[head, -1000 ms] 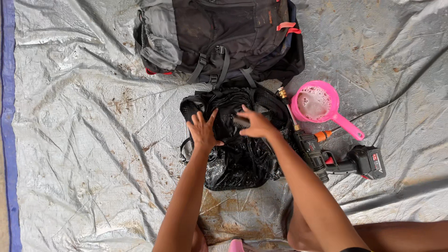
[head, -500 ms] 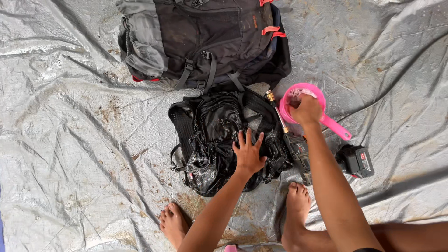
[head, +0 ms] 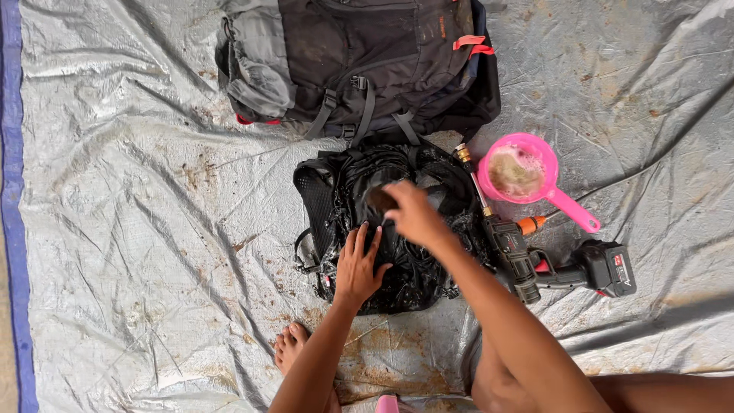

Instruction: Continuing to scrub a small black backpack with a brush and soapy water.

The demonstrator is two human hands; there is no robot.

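A wet black mesh pack (head: 397, 229) lies flat on a grey tarp (head: 138, 229). My left hand (head: 358, 264) rests on it with fingers spread, pressing its lower middle. My right hand (head: 413, 214) is over the pack's upper middle, closed on a small dark brush or sponge (head: 380, 199) that touches the fabric. A pink scoop (head: 527, 176) with soapy water sits to the right of the pack.
A large black and grey backpack (head: 359, 61) lies just beyond the small pack. A black cordless spray gun (head: 550, 264) with a brass nozzle lies on the right. My bare foot (head: 290, 348) is near the bottom. The tarp has a blue edge (head: 11, 191) at the left.
My right hand went out to the pink scoop half a second ago and has come back onto the black pack with the brush. My left hand stayed pressed on the pack.
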